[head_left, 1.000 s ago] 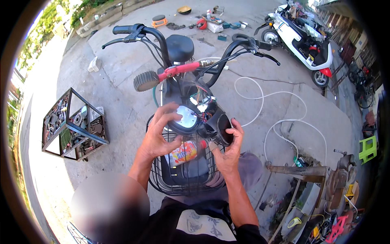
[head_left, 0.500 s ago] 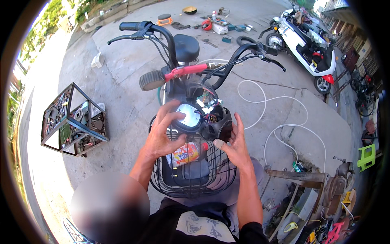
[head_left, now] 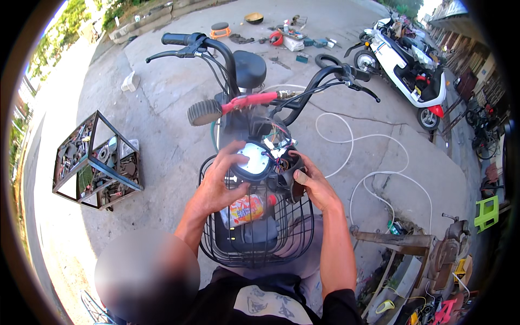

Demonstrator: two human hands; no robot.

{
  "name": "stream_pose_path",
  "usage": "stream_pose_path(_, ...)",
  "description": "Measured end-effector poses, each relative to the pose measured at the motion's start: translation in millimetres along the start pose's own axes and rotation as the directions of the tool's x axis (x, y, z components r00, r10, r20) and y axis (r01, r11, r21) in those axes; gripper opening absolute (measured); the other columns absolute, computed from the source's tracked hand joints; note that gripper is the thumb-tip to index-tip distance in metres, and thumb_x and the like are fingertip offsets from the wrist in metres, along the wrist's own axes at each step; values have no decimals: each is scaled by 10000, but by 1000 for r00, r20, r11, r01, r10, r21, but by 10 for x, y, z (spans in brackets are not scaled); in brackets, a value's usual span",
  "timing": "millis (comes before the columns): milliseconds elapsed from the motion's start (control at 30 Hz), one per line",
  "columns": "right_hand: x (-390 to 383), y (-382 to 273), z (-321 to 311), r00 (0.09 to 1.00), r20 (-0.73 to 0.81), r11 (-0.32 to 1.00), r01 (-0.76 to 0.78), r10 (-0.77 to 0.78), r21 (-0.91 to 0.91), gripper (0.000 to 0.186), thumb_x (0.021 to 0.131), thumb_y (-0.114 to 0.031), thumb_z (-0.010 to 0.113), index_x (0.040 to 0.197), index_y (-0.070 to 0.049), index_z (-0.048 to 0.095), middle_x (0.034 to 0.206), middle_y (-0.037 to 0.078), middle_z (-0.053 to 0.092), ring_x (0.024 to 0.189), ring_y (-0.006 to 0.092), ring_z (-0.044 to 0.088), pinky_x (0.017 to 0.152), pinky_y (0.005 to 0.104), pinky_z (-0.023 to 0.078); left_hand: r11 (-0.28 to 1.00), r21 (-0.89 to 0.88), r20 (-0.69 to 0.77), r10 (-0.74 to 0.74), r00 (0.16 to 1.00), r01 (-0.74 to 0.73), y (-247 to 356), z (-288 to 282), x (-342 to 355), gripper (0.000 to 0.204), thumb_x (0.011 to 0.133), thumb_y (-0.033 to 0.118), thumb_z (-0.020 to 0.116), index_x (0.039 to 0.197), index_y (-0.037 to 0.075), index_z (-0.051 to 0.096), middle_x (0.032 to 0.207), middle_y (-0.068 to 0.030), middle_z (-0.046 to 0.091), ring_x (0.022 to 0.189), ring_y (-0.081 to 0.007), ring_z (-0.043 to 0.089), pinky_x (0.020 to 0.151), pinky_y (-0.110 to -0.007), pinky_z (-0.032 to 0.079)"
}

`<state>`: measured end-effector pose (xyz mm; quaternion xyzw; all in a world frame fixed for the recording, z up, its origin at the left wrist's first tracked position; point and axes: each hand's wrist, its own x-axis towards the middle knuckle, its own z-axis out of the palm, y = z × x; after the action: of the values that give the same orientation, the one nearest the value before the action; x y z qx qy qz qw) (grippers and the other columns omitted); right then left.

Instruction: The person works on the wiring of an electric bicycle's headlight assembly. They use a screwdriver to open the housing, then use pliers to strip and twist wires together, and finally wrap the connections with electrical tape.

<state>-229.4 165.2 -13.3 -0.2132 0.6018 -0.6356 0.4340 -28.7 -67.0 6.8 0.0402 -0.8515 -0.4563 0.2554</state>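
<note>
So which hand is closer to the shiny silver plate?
Left. The left hand has its fingertips at the left side of the plate; the right hand is off to its right, around the dark housing.

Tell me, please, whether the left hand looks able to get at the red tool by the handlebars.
Probably yes: the left hand is at the round silver-faced part, the red tool lies a little beyond, and nothing seems to stand between them.
</note>
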Motion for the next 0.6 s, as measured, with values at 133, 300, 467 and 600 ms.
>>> stream_pose_path(133, 39, 95, -27, 998, -17, 998, 64, -64, -12, 854, 904, -478, 877, 1614, -121, 565, 1474, 97, 633, 1371, 251, 579, 1205, 393, 397, 998, -60, 35, -24, 999, 26, -41, 14, 5, 652, 786, -162, 792, 1359, 100, 622, 1698, -140, 448, 1553, -320, 511, 1199, -443, 542)
stream_pose_path(300, -116, 156, 54, 982, -62, 983, 172, -176, -70, 792, 929, -469, 855, 1579, -101, 591, 1422, 93, 653, 1311, 218, 608, 1131, 372, 461, 973, -195, 82, -113, 990, 127, 60, -46, -31, 677, 778, -194, 770, 1369, 101, 619, 1712, -139, 427, 1570, -327, 487, 1192, -450, 548)
stream_pose_path(467, -367, 88, 185, 971, -61, 963, 220, -232, -153, 784, 960, -505, 839, 1569, -76, 592, 1406, 93, 649, 1278, 194, 604, 1104, 356, 471, 976, -195, 143, -72, 987, 99, 273, -243, -124, 696, 762, -200, 771, 1373, 102, 630, 1720, -150, 414, 1600, -332, 443, 1199, -448, 535)
stream_pose_path(600, -416, 138, 276, 963, -64, 963, 264, -260, 61, 794, 982, -540, 828, 1561, -51, 594, 1407, 82, 647, 1269, 192, 602, 1111, 350, 458, 984, -155, 186, -55, 981, 84, 397, -406, -196, 711, 749, -197, 783, 1375, 109, 642, 1724, -152, 415, 1615, -351, 424, 1216, -453, 503)
